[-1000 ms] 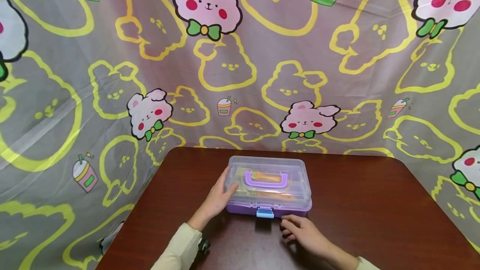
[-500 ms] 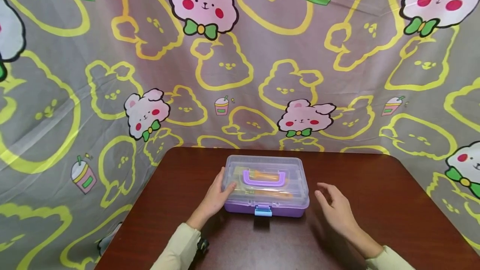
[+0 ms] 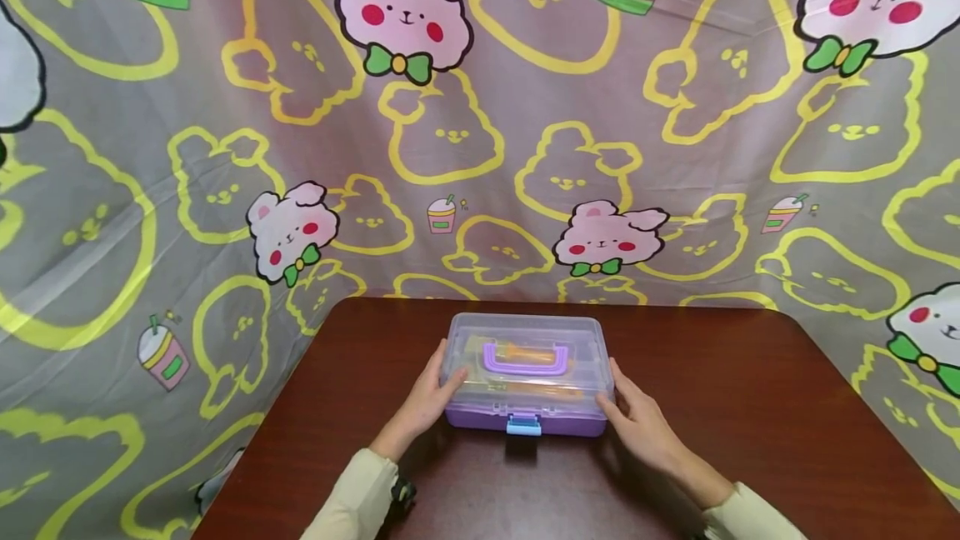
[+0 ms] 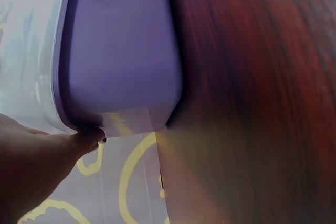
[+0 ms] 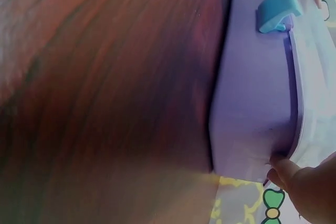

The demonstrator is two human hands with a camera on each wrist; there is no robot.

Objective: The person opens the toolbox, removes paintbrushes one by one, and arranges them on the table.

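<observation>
A plastic storage box (image 3: pixel 525 425) with a purple base, a clear lid and a purple carry handle (image 3: pixel 525 367) sits on the table. Its blue latch (image 5: pixel 279 10) juts out from the front rim. Yellow and orange items (image 3: pixel 529 353) show dimly through the lid. My left hand (image 3: pixel 424 400) grips the box's left side, thumb over the lid's edge. At the opposite side, my right hand (image 3: pixel 643 427) grips it likewise. A fingertip tucks beneath the lid's rim in each wrist view. The far fingers of both hands are partly hidden.
The dark brown wooden table (image 3: pixel 750 407) extends around the box. A cloth (image 3: pixel 465 107) printed with cartoon animals hangs behind the table and along both sides. A dark object (image 3: pixel 403 492) sits at the left wrist.
My right hand has gone from the box's front, out to its right, and then in onto the right side. My left hand has stayed on the left side.
</observation>
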